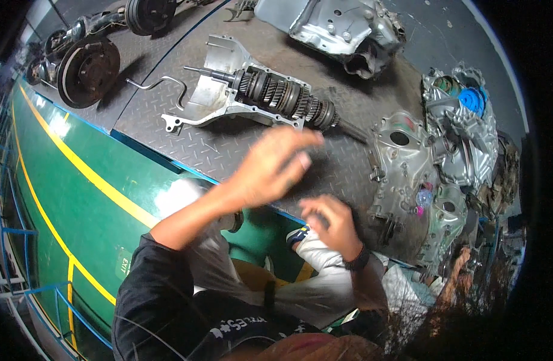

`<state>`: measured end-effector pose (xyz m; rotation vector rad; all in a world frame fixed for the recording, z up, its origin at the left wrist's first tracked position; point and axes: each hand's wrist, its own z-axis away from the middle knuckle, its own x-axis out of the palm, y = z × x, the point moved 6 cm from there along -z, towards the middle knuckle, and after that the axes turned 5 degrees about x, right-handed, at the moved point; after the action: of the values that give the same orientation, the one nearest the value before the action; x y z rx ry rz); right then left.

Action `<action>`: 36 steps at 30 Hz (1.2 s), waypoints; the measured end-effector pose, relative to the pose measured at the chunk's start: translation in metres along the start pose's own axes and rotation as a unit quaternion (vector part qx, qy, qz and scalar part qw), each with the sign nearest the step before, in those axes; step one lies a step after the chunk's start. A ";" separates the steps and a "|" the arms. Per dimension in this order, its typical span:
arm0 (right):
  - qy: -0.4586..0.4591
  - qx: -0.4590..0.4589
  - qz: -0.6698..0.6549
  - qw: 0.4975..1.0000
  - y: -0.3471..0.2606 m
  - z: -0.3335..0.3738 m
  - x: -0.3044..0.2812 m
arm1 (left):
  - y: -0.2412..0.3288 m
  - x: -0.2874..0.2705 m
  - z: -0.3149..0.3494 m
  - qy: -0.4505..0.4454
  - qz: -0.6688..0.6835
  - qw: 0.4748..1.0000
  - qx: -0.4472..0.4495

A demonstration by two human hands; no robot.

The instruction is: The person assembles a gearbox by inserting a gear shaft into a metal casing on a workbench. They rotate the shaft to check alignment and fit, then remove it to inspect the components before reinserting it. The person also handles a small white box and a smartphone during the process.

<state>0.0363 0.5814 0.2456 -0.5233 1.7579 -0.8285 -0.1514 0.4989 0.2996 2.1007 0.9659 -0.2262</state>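
A gearbox housing half of bare silver metal lies on the bench. Along its length rests a shaft with several dark steel gears, its thin input end pointing left and its output end pointing right. My left hand hovers just in front of the housing, slightly blurred, thumb and fingers apart with nothing visible between them. Closer to me, by the bench's front edge, my right hand is raised with its fingers bent and thumb apart. No object shows in it.
The bench top is dark tread plate. A bent metal rod and a rusty brake drum lie left. A large silver transmission case stands behind. Metal covers and a casing with a blue ring crowd the right.
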 end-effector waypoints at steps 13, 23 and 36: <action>-0.038 0.125 0.206 0.970 0.115 -0.163 -0.078 | -0.253 -0.163 -0.039 -0.360 -0.370 0.845 -0.143; 0.103 0.069 0.158 0.980 0.167 -0.182 -0.062 | -0.278 -0.159 -0.046 -0.229 -0.319 0.915 -0.098; 0.016 0.148 0.079 0.986 0.133 -0.173 -0.066 | -0.226 -0.145 -0.060 -0.246 -0.382 0.890 -0.038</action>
<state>-0.0982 0.7637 0.2200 -0.1723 1.6434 -0.9684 -0.4204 0.5496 0.2716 1.3771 1.3923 -1.0429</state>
